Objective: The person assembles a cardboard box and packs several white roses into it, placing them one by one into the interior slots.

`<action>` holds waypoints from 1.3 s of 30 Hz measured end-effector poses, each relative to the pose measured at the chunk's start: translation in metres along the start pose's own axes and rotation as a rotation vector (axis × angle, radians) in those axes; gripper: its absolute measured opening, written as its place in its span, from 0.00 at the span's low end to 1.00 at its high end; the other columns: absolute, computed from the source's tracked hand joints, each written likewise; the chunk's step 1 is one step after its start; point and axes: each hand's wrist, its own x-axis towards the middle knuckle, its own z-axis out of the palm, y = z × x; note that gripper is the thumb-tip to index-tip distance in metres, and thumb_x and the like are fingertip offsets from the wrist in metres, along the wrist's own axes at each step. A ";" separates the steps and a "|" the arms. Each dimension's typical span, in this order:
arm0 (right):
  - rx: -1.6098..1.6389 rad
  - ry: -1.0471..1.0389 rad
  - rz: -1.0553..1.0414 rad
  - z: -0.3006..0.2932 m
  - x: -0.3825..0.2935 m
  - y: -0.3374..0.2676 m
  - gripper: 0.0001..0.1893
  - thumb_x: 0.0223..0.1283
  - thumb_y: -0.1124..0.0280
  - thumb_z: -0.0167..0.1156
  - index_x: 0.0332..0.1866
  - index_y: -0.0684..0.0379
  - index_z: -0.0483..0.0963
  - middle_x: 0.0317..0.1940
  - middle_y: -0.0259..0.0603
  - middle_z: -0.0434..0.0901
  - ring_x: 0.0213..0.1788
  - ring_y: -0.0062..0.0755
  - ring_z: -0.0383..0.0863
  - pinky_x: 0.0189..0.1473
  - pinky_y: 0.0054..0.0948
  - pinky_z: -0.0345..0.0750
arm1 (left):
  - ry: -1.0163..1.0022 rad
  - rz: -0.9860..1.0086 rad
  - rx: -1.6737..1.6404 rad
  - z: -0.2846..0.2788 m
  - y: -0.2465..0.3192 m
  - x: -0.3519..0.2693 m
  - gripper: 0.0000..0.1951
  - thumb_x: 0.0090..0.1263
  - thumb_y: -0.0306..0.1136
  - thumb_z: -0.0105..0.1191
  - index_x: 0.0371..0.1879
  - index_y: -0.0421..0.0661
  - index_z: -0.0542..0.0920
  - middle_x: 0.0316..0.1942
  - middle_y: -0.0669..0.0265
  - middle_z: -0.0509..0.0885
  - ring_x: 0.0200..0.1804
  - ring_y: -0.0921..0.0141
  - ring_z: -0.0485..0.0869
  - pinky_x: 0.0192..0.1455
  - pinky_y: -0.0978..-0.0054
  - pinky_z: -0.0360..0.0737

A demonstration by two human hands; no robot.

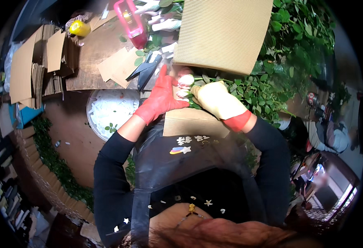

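Pale pink roses lie side by side, partly wrapped in corrugated cardboard whose front flap reaches towards my apron. My left hand, in a red rubber glove, spreads its thumb and fingers along the blossom side. My right hand wears a pale yellow glove over a red one. Its curled fingers grip the roses just behind their heads. Leafy stems trail off to the right. A large upright sheet of corrugated cardboard rises behind both hands and hides part of the stems.
A black stapler and loose cardboard pieces lie left of my hands. Beyond are a pink tape dispenser and yellow tape roll. Cardboard stacks stand far left. Below the table edge sits a tub of white scraps.
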 end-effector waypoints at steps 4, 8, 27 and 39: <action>-0.022 0.048 -0.051 0.008 0.005 -0.006 0.14 0.72 0.65 0.54 0.54 0.56 0.83 0.36 0.48 0.91 0.39 0.51 0.92 0.48 0.56 0.83 | 0.044 0.016 -0.101 0.005 -0.006 -0.004 0.61 0.39 0.58 0.87 0.69 0.39 0.65 0.82 0.27 0.44 0.86 0.37 0.49 0.86 0.51 0.59; -0.055 0.135 -0.147 0.014 0.008 0.000 0.09 0.67 0.70 0.56 0.48 0.55 0.80 0.30 0.47 0.88 0.36 0.47 0.92 0.38 0.48 0.82 | -0.054 -0.133 -0.153 -0.008 0.003 0.006 0.62 0.42 0.58 0.85 0.77 0.42 0.67 0.83 0.33 0.50 0.86 0.40 0.51 0.86 0.51 0.59; 0.388 0.550 -0.155 0.040 0.002 0.037 0.07 0.71 0.66 0.66 0.50 0.50 0.84 0.34 0.43 0.86 0.36 0.50 0.88 0.37 0.43 0.84 | 0.031 -0.059 -0.072 0.000 0.002 -0.007 0.44 0.57 0.54 0.81 0.73 0.50 0.78 0.86 0.45 0.52 0.86 0.46 0.55 0.84 0.51 0.63; 0.093 0.567 0.024 0.024 -0.020 0.018 0.18 0.76 0.60 0.62 0.63 0.58 0.79 0.28 0.45 0.85 0.31 0.48 0.89 0.35 0.42 0.87 | 0.147 -0.273 -0.350 0.010 0.019 0.013 0.19 0.59 0.44 0.77 0.45 0.45 0.92 0.84 0.41 0.58 0.84 0.46 0.59 0.85 0.55 0.62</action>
